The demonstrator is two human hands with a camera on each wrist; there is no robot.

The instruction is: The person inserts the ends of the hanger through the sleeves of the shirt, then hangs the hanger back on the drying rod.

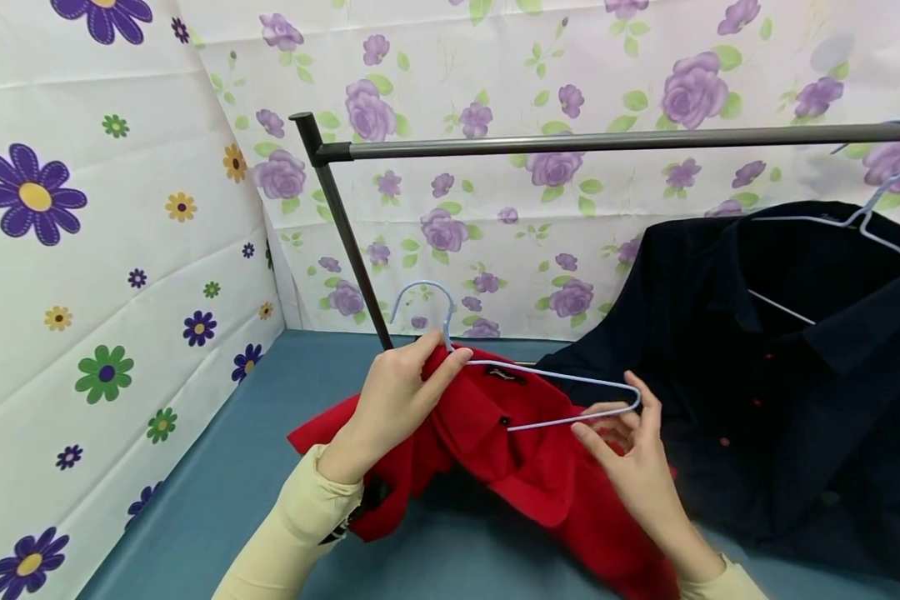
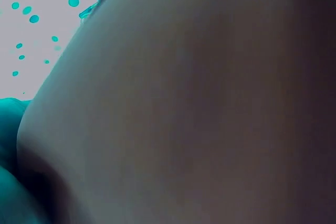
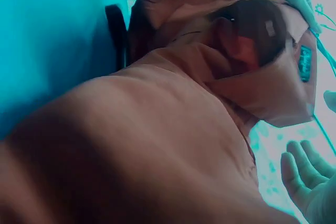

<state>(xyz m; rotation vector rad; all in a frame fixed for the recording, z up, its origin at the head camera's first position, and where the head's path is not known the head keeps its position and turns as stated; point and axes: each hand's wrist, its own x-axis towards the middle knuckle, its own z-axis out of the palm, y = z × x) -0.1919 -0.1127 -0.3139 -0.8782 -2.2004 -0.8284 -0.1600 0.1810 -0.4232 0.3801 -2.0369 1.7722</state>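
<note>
My left hand (image 1: 397, 392) grips a pale blue wire hanger (image 1: 555, 373) just below its hook, thumb across the neck, beside a red shirt's collar. The red shirt (image 1: 510, 475) hangs below, its left part draped behind my left wrist; a black label and a dark button show at its neck. The hanger's right arm sticks out of the neckline. My right hand (image 1: 637, 467) surrounds that bare end, thumb by the lower wire and fingers spread behind. In the right wrist view, its straight fingers (image 3: 302, 169) stand apart from the thumb. Skin fills most of the left wrist view.
A grey metal rail (image 1: 540, 144) crosses behind, with a slanted post (image 1: 348, 242) at its left. From it a dark navy shirt (image 1: 690, 333) hangs on another hanger at the right. Blue cloth (image 1: 195, 467) covers the surface below, with flowered sheets around.
</note>
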